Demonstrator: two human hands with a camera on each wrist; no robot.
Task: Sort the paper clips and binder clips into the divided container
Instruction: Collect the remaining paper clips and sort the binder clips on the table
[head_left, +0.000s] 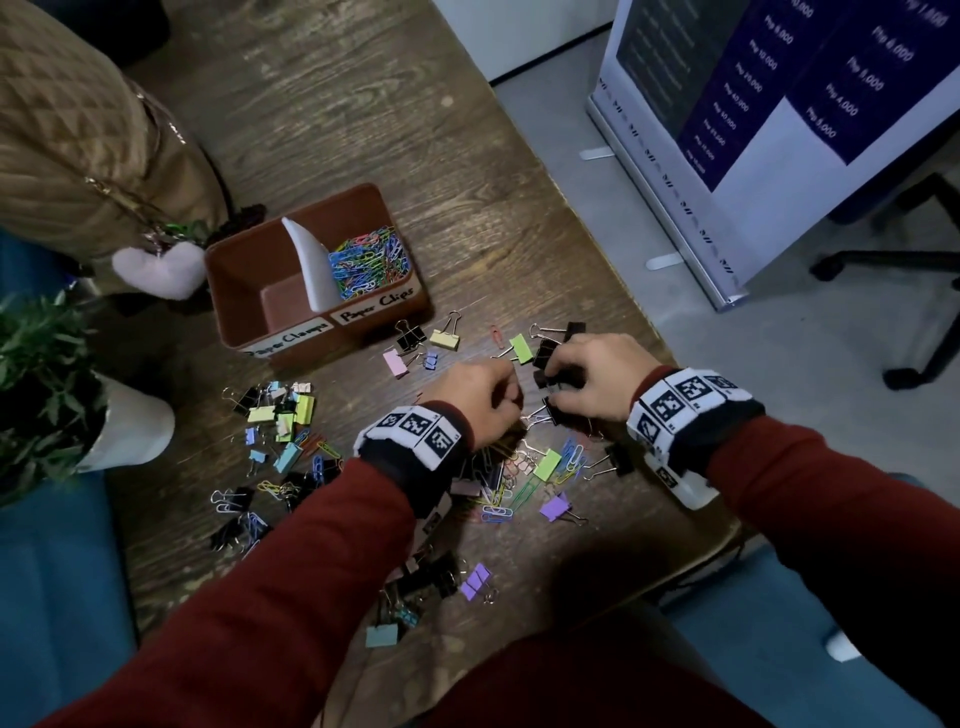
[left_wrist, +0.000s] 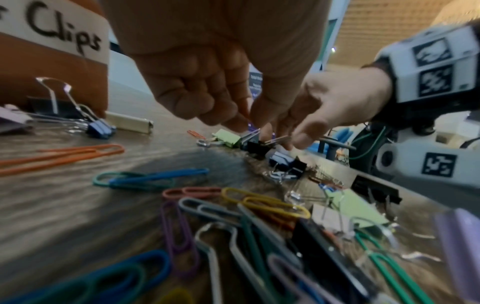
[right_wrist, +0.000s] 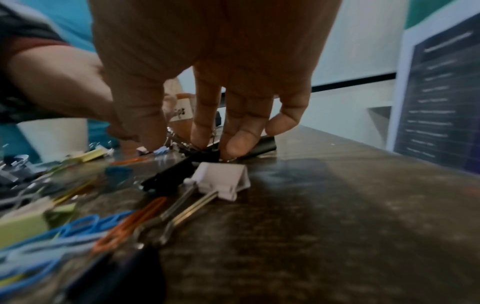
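Both hands (head_left: 540, 384) (fingers curled) near table edge (head_left: 691, 384).

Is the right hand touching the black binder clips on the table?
Touching. The right wrist view shows the right hand fingertips pressed onto the black binder clips.

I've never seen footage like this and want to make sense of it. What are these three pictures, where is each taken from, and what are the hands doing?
No machine here: a person wears one camera on the head and one on each wrist. The head view looks down at a wooden table. The other two look along each hand at its fingers.

A brown divided container has paper clips in the section labelled "Paper Clips"; the other section looks empty. Coloured clips of both kinds lie scattered on the table.

The right hand grips black binder clips. The left hand is curled, fingertips pinched at a clip's wire handle, though I cannot tell if it grips it.
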